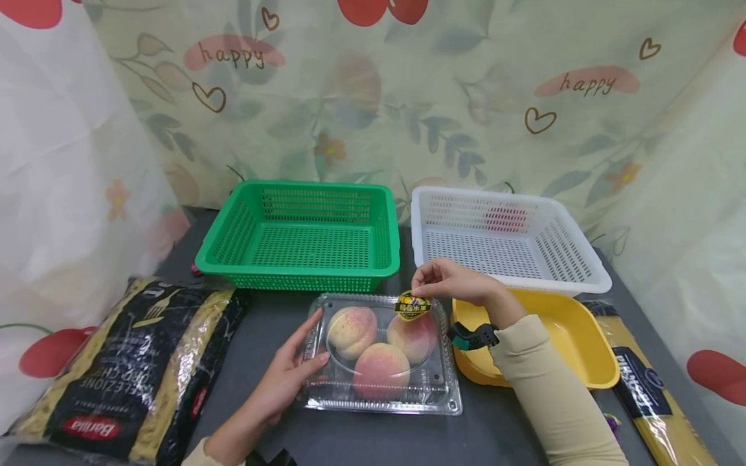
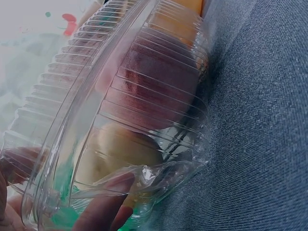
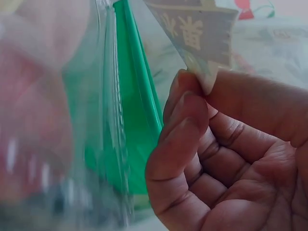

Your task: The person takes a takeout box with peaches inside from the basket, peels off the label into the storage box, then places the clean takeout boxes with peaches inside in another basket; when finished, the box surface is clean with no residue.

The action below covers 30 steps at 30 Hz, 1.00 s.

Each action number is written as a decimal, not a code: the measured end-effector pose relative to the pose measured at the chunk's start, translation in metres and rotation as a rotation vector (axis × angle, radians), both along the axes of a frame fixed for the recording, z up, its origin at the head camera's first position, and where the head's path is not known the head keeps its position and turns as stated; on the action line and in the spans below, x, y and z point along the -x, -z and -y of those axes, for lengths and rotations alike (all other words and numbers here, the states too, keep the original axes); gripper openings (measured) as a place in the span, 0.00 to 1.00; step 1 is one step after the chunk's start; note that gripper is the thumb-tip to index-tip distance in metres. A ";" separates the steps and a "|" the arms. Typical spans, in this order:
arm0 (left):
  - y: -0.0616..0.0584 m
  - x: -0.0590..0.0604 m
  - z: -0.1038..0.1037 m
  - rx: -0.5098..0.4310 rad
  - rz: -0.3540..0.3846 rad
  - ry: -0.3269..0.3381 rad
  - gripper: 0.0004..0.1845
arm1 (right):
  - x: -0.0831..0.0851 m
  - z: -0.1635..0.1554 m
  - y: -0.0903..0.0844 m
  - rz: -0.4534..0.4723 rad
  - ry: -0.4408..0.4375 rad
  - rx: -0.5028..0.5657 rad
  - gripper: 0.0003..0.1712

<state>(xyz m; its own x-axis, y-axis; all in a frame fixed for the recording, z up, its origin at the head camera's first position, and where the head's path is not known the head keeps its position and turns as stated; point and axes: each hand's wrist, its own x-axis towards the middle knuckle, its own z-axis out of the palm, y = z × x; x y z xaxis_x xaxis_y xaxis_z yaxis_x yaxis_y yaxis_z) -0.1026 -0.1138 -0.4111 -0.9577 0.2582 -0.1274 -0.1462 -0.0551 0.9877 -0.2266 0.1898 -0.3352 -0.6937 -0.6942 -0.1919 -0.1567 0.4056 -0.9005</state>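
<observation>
A clear plastic fruit box (image 1: 381, 406) with its lid down lies on the dark table, and three peaches (image 1: 381, 370) show through it. My left hand (image 1: 285, 375) grips the box's left side, thumb and fingers spread along its edge. In the left wrist view, fingers (image 2: 103, 204) bend around the ridged plastic corner. Above the lid's back right part, my right hand (image 1: 460, 283) pinches a yellow-and-black sticker (image 1: 412, 306) between thumb and fingertips. The right wrist view shows this sticker (image 3: 192, 31) standing up from the pinch, its pale side toward the camera.
Behind the box stand a green basket (image 1: 303, 266) and a white basket (image 1: 513, 279). A yellow basin (image 1: 559, 323) is at the right, partly behind my right arm. Pasta bags lie at both sides, a large one (image 1: 116, 362) left and a slim one (image 1: 653, 395) right.
</observation>
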 end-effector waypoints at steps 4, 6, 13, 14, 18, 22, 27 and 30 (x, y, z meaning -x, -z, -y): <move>0.000 0.000 0.000 0.001 -0.003 0.002 0.38 | 0.000 -0.015 0.001 -0.006 0.036 0.006 0.09; 0.000 0.001 0.000 0.003 -0.005 0.002 0.38 | -0.001 -0.022 0.002 -0.007 0.063 -0.003 0.09; -0.001 0.001 0.000 0.011 -0.005 -0.008 0.38 | -0.001 -0.045 0.009 -0.022 0.122 -0.045 0.11; -0.001 0.001 0.000 0.012 -0.004 -0.010 0.38 | -0.001 -0.049 0.011 -0.023 0.122 -0.048 0.12; -0.001 0.001 0.000 0.012 -0.002 -0.010 0.37 | -0.002 -0.063 0.015 -0.025 0.138 -0.071 0.12; 0.000 0.001 0.000 0.004 0.001 -0.006 0.38 | -0.005 -0.077 0.016 -0.032 0.177 -0.098 0.13; 0.002 0.001 0.001 -0.008 0.005 0.002 0.38 | -0.010 -0.093 0.018 -0.038 0.219 -0.115 0.14; 0.002 0.000 0.001 -0.008 0.006 0.005 0.38 | -0.012 -0.103 0.020 -0.042 0.225 -0.118 0.14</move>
